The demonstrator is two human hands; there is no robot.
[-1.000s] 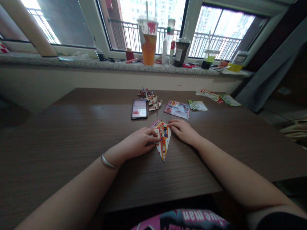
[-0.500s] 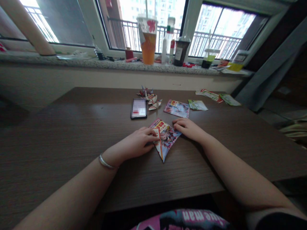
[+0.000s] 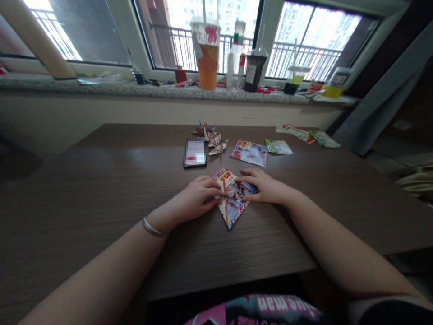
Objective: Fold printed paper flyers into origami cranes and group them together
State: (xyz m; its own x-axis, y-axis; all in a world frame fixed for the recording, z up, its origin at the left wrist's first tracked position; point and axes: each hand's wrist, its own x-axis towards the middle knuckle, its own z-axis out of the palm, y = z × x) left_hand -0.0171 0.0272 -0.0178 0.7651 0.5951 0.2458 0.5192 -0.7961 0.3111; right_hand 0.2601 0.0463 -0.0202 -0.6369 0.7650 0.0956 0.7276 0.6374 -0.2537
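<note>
On the table (image 3: pixel 101 189), left hand (image 3: pixel 196 198) and right hand (image 3: pixel 265 187) press flat on the folded paper (image 3: pixel 233 207).

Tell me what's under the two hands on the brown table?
A colourful printed paper folded to a point lies under the left hand and right hand. The parts beneath them are hidden.

A phone (image 3: pixel 195 153) lies flat on the brown desk (image 3: pixel 101 189), with a cluster of small folded paper cranes (image 3: pixel 210 137) just behind it. To the right sit a colourful leaflet (image 3: pixel 249 152) and a green stack of leaflets (image 3: pixel 278 147). Up on the windowsill (image 3: pixel 101 89) stand an orange drink cup (image 3: pixel 206 56), a white bottle (image 3: pixel 234 56) and a dark cup (image 3: pixel 255 67).
</note>
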